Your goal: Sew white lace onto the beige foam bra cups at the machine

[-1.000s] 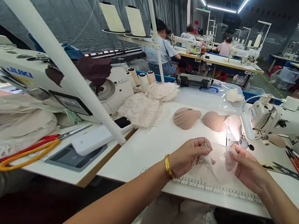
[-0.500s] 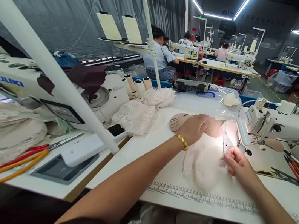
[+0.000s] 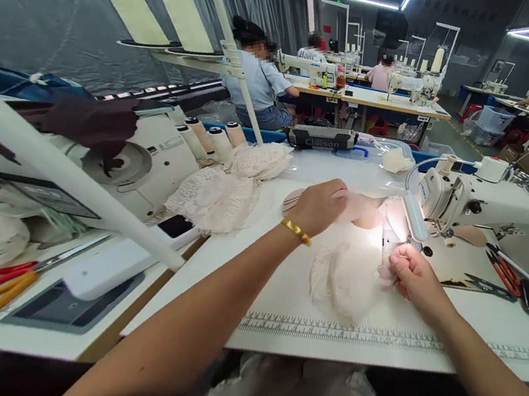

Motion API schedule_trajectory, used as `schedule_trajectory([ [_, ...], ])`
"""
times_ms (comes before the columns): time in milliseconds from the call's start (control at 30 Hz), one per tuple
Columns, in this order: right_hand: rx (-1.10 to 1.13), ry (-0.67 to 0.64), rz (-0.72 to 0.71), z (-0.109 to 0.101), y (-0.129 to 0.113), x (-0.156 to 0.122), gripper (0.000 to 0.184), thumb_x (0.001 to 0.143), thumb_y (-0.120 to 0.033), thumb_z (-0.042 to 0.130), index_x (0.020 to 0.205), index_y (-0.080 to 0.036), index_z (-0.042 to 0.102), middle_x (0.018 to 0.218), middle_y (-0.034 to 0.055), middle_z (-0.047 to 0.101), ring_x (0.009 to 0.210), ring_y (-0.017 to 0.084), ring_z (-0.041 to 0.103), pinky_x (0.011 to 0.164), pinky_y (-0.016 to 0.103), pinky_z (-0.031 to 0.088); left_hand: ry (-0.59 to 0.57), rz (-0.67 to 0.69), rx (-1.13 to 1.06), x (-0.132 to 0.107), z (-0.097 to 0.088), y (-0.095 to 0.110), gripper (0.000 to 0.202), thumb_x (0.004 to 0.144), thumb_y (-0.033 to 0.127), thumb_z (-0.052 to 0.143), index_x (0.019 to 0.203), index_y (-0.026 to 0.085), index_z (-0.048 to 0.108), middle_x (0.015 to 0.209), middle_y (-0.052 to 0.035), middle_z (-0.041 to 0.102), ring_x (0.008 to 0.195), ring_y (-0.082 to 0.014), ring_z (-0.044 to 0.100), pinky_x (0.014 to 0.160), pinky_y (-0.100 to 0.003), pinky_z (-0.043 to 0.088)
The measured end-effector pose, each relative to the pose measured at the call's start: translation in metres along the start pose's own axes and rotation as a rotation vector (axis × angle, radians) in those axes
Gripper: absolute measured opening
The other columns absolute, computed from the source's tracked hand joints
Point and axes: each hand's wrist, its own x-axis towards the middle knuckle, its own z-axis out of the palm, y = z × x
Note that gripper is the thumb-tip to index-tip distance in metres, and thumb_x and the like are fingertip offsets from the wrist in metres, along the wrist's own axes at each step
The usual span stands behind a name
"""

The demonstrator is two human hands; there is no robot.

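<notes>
Raised left hand (image 3: 321,207) slightly off the fanned beige stacks (image 3: 292,203) since the last frame, fingers seemingly clamped on a thin beige piece (image 3: 353,208), blurred. Pinching right hand (image 3: 411,268) fingers together on the edge of sheer lace cloth (image 3: 352,278), spread on the tabletop (image 3: 278,277) near the lamp (image 3: 414,217), likely to steady it in good light. Probably fanned for easy single picks.

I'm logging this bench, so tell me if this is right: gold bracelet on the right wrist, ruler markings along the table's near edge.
No: the head view shows the gold bracelet on the wrist of the left hand. Ruler markings run along the near edge of the table.
</notes>
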Motion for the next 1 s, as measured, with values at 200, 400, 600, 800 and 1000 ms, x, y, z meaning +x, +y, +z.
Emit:
schedule_trajectory([
  [200,0.055,0.007,-0.006,-0.006,-0.007,-0.020,0.047,0.088,-0.067,0.066,0.099,-0.023,0.054,0.082,0.0008,0.067,0.068,0.017,0.070,0.043,0.019,0.028,-0.196,0.020,-0.123,-0.067,0.005,0.026,0.011,0.083,0.027,0.059,0.076,0.019,0.061,0.064,0.0035,0.055,0.064,-0.0157,0.055,0.055,-0.025,0.038],
  [400,-0.225,0.005,-0.217,-0.004,-0.008,-0.037,0.036,0.088,-0.047,0.075,0.109,-0.025,0.055,0.086,0.0016,0.069,0.077,0.018,0.066,0.063,0.027,0.050,-0.267,0.193,0.036,-0.067,0.017,0.043,0.014,0.082,0.026,0.060,0.094,0.019,0.064,0.084,-0.0027,0.068,0.080,-0.0225,0.063,0.071,-0.030,0.043],
  [600,-0.688,-0.046,-0.617,0.007,-0.021,-0.055,0.027,0.098,-0.025,0.058,0.124,-0.028,0.054,0.098,0.0048,0.073,0.073,0.018,0.067,0.064,0.031,0.055,-0.568,0.554,-0.109,-0.042,0.021,0.054,0.059,0.070,0.036,0.083,0.123,0.023,0.060,0.123,-0.0074,0.069,0.117,-0.0320,0.061,0.100,-0.041,0.044],
  [800,-0.979,0.123,-1.048,-0.010,-0.028,-0.045,0.046,0.098,-0.011,0.057,0.138,-0.031,0.049,0.096,0.0069,0.074,0.076,0.022,0.068,0.066,0.036,0.055,-0.421,0.465,0.020,-0.042,0.010,0.051,0.011,0.079,0.018,0.066,0.084,0.022,0.057,0.066,0.0042,0.057,0.061,-0.0153,0.053,0.057,-0.027,0.036],
  [1000,-1.201,-0.041,-1.295,-0.029,-0.015,-0.004,0.047,0.098,-0.004,0.052,0.138,-0.029,0.053,0.113,0.0095,0.076,0.085,0.021,0.070,0.069,0.035,0.053,-0.149,0.793,0.407,-0.061,0.024,0.040,0.015,0.093,0.018,0.060,0.079,0.021,0.057,0.072,-0.0030,0.063,0.067,-0.0202,0.055,0.070,-0.037,0.042],
])
